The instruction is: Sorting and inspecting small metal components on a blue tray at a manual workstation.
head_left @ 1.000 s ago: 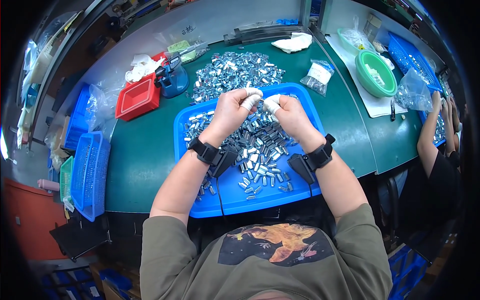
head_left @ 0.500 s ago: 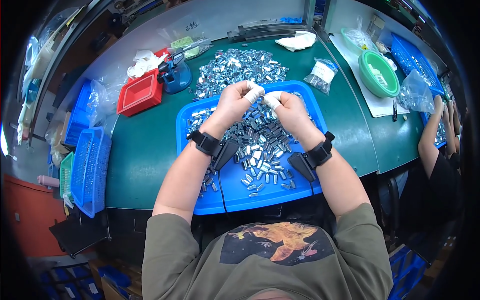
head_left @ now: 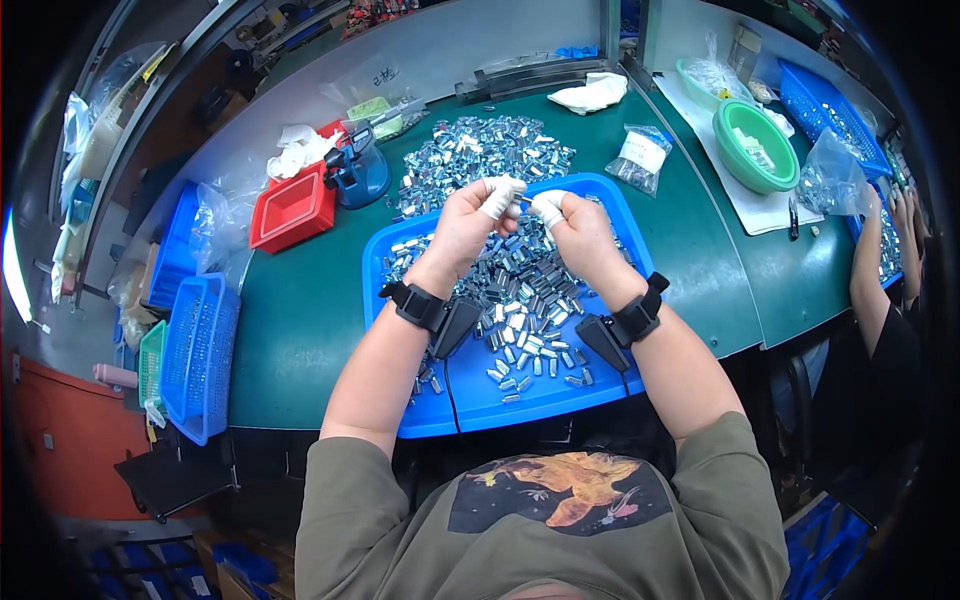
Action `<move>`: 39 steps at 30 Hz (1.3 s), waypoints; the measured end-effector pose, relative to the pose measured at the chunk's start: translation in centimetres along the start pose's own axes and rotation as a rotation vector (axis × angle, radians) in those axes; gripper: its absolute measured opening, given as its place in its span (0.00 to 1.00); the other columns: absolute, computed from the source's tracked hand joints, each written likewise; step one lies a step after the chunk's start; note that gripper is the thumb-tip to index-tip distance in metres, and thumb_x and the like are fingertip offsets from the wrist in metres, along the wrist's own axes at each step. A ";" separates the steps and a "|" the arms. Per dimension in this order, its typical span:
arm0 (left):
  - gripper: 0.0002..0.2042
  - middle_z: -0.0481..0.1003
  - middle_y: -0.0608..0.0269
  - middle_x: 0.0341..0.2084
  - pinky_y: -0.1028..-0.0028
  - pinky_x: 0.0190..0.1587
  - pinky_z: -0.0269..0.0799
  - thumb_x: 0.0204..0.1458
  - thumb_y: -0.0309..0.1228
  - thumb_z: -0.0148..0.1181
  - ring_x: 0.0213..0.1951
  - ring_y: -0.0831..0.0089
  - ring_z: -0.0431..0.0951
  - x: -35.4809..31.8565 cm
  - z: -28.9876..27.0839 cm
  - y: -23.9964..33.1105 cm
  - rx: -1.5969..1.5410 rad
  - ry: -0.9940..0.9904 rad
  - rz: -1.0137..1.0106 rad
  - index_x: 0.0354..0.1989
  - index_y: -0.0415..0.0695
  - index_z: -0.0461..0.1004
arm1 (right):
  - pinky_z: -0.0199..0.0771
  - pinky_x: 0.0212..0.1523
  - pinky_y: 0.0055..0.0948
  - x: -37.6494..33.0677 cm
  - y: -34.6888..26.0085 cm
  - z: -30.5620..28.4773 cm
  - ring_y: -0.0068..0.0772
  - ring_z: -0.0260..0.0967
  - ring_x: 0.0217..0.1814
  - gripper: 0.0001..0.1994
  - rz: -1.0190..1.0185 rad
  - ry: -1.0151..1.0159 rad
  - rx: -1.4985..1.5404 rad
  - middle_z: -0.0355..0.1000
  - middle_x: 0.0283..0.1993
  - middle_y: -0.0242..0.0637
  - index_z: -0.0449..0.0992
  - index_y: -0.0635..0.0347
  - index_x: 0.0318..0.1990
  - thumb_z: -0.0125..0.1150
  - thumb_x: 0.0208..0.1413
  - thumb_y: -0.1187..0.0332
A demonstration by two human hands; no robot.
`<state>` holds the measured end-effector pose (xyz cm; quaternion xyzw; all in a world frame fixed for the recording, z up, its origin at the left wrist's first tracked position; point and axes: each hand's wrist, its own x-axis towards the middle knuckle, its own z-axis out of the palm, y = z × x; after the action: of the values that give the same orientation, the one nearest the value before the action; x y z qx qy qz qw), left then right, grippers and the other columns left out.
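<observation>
My left hand (head_left: 468, 228) and my right hand (head_left: 584, 236) meet over the far part of a blue tray (head_left: 470, 400). White coverings wrap the thumb and fingertips of both. Between the two pinches a small metal part (head_left: 525, 198) shows as a thin, dark and shiny piece; most of it is hidden by the fingers. Below the hands, the tray holds a heap of small silvery metal pieces (head_left: 515, 290), short and block-like. A second heap of such pieces (head_left: 490, 145) lies on the green table just beyond the tray.
Red bins (head_left: 293, 207) and a blue tool (head_left: 358, 172) stand at the left. Blue baskets (head_left: 200, 350) hang by the table's left edge. At the right are a bag of parts (head_left: 641, 160), green bowls (head_left: 757, 150) and another person's arm (head_left: 868, 270). A white cloth (head_left: 588, 94) lies behind.
The whole view has shifted slightly. My fingertips are a little farther apart, and the small metal part shows more plainly between them.
</observation>
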<state>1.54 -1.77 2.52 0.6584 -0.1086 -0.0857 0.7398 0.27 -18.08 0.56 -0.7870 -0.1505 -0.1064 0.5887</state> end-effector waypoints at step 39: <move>0.19 0.66 0.57 0.14 0.70 0.22 0.59 0.55 0.42 0.47 0.18 0.70 0.64 -0.7 0.8 -1.1 0.380 0.150 0.245 0.21 0.39 0.69 | 0.54 0.23 0.17 -1.1 -0.5 0.8 0.12 0.53 0.23 0.08 0.099 -0.136 0.213 0.64 0.23 0.21 0.75 0.62 0.32 0.50 0.56 0.69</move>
<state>0.63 -2.47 1.51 0.7722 -0.1468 0.0758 0.6136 -0.95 -17.25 0.41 -0.7319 -0.1613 -0.0070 0.6620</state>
